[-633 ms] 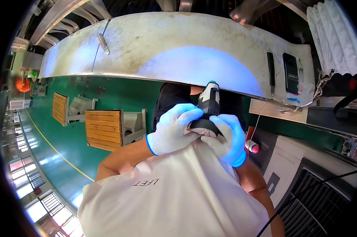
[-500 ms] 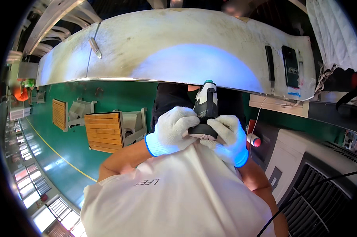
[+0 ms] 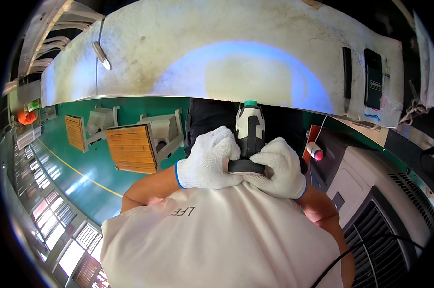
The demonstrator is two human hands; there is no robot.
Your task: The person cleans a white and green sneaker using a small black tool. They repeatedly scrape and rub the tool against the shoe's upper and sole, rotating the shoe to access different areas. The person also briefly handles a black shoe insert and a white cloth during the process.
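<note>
Two gloved hands, left hand [image 3: 209, 161] and right hand [image 3: 277, 168], each grip clamped on one power tool [image 3: 249, 137].

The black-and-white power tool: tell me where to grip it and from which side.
Grip the power tool at its black rear end, one of the hands from each side, as the left hand and right hand do now. Its slim body points away, nose near the panel.
</note>
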